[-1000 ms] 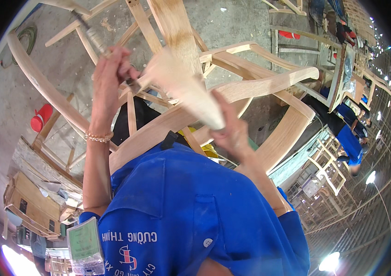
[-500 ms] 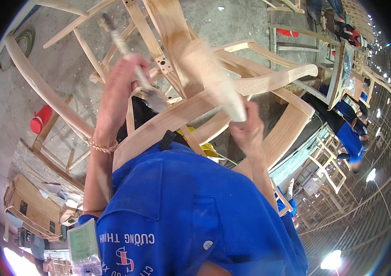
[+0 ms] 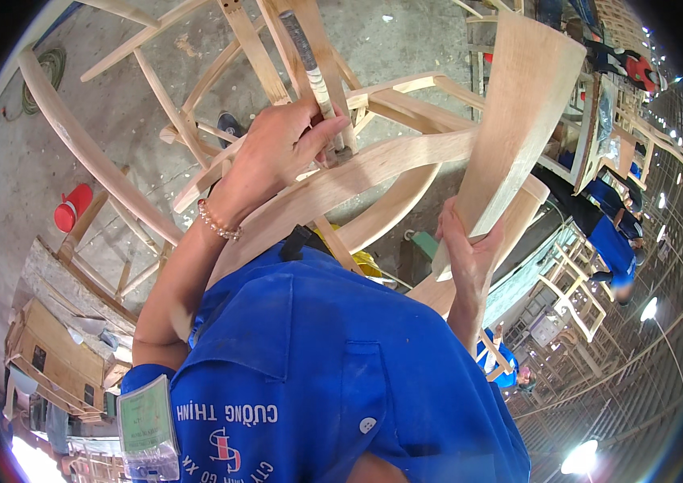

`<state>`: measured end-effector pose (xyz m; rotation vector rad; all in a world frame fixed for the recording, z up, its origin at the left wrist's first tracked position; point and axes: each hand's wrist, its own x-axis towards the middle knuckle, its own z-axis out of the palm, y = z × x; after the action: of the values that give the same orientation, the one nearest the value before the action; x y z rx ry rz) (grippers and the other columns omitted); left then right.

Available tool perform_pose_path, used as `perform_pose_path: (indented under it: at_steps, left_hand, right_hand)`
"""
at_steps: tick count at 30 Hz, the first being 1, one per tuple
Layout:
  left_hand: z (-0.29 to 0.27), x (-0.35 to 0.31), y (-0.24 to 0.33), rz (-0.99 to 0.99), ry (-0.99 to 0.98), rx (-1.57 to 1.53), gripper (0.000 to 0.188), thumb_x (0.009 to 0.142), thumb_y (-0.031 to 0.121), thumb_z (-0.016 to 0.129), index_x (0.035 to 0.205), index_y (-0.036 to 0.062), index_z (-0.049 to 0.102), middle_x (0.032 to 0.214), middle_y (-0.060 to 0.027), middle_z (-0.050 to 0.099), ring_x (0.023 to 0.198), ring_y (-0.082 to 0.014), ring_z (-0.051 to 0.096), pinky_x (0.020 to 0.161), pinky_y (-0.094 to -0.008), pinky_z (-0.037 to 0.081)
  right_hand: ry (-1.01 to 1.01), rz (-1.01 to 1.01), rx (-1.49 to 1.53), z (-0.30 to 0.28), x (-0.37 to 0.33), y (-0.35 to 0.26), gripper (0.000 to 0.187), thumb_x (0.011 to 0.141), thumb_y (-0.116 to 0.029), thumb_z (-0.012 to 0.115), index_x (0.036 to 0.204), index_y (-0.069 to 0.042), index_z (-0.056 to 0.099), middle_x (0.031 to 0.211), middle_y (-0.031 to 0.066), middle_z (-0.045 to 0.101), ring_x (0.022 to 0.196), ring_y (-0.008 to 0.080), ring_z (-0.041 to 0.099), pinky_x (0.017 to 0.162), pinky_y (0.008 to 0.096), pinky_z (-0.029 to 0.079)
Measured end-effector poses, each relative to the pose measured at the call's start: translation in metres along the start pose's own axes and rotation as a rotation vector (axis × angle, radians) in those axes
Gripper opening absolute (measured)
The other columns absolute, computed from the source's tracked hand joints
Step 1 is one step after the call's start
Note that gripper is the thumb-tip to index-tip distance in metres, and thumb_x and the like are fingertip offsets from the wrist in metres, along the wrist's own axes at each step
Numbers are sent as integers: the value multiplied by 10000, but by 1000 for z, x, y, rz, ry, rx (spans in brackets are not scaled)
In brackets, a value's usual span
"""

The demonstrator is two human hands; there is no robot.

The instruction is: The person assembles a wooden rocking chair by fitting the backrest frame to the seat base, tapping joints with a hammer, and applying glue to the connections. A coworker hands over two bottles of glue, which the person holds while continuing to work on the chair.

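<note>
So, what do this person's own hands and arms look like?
Both the left hand and right hand are gloveless, and the forearms are bare. A pale beaded bracelet circles the left wrist; none shows on the right. The left sleeve is blue and short; the right sleeve's edge is hard to make out.

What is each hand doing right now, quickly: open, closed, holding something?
Left hand: closed, holding a slim stick-like tool with a wrapped handle.
Right hand: closed around the narrow end of a tapered piece of wood.
</note>
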<state>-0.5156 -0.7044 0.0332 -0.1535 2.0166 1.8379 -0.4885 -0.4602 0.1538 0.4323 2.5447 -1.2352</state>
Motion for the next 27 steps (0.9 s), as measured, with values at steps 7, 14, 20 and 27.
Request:
perform_pose_path:
  at_steps: [7, 14, 20, 27]
  left_hand:
    - [2, 0, 1, 36, 18, 83, 310, 944, 281, 582, 931, -22, 645, 691, -108, 664, 610, -170, 666, 580, -297, 494]
    - [-7, 7, 3, 5, -105, 27, 362, 950, 292, 585, 833, -46, 642, 701, -114, 666, 665, -157, 682, 612, -276, 523]
    - [-22, 4, -6, -40, -319, -533, 301, 976, 276, 543, 963, -10, 634, 865, -70, 676, 761, -140, 687, 671, -246, 541]
    - [-20, 0, 6, 20, -63, -82, 283, 962, 239, 558, 923, -24, 654, 790, -95, 693, 730, -148, 692, 656, -262, 528]
  right_hand:
    - [-3, -12, -33, 2, -9, -7, 358, 809, -64, 649, 1123, -42, 479, 899, 41, 523, 826, 108, 522, 727, 279, 454]
    - [-17, 1, -45, 4, -10, -7, 373, 807, -60, 661, 1130, -43, 475, 904, 41, 540, 829, 102, 528, 719, 273, 457]
    - [-36, 36, -7, 6, -6, -10, 379, 816, -53, 666, 1142, -37, 473, 919, 42, 546, 829, 103, 536, 715, 269, 462]
    - [-15, -26, -56, 8, -4, -6, 330, 811, -44, 655, 1096, -43, 488, 911, 43, 539, 842, 106, 528, 744, 274, 455]
